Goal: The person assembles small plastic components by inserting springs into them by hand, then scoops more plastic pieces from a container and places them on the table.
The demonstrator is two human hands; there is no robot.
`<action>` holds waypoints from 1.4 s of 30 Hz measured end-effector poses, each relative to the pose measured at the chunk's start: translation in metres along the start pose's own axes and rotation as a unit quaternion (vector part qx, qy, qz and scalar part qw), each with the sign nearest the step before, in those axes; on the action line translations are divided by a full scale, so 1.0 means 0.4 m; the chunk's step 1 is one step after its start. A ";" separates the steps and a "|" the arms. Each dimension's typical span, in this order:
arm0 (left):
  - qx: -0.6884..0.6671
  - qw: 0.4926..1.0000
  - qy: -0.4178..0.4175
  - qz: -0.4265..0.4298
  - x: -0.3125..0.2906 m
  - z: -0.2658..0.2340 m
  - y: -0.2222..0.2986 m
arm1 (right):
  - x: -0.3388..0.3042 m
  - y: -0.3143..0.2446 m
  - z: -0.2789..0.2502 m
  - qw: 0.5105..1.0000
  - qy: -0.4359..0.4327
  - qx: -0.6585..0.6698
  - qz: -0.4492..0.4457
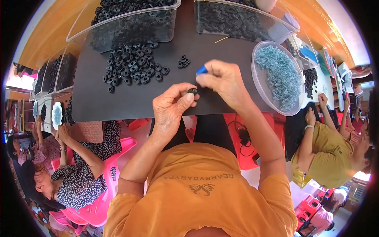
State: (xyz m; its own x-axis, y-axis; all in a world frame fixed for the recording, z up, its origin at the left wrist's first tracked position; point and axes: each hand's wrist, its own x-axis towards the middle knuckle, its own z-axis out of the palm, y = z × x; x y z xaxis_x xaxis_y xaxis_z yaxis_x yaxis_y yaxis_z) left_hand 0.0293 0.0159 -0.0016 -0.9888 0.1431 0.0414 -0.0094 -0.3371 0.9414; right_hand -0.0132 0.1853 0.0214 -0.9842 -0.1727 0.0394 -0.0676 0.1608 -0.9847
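Over the near edge of the dark table mat (pixel 221 53), my left hand (pixel 167 106) pinches a small black plastic part (pixel 192 91) between thumb and fingertips. Just right of it and slightly higher is my right hand (pixel 227 83), fingers curled together and a little blurred. A blue cover or piece (pixel 201 70) shows at one of its fingertips. Whatever the right fingers hold, if anything, is hidden. Beyond my left hand lies a loose pile of similar black parts (pixel 136 65). A small cluster of black parts (pixel 183 62) sits apart, to the pile's right.
Two clear bins (pixel 171 23) (pixel 294 28) of black parts stand at the back. A clear oval bowl (pixel 256 79) of pale-blue, coil-like pieces (pixel 278 75) is at right. A thin yellow stick (pixel 222 39) lies near the right bin. Other people work on both sides; a pink chair (pixel 112 177) is left.
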 end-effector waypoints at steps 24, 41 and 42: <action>-0.006 1.000 -0.003 0.003 -0.002 -0.029 -0.014 | 0.091 0.055 0.019 0.855 0.081 -0.434 -0.271; 0.012 1.000 -0.008 -0.015 0.006 -0.020 0.010 | -0.028 -0.023 -0.021 0.997 0.011 -0.074 -0.027; 0.015 1.000 -0.009 -0.023 0.006 -0.016 0.013 | -0.041 -0.027 -0.021 0.999 0.000 -0.040 -0.035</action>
State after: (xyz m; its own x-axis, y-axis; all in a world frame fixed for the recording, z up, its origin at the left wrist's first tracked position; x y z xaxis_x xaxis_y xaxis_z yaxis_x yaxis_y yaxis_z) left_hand 0.0258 0.0084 0.0013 -0.9846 0.1746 0.0031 -0.0505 -0.3015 0.9521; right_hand 0.0022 0.1946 0.0326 -0.9767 -0.1859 0.1068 -0.1482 0.2253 -0.9630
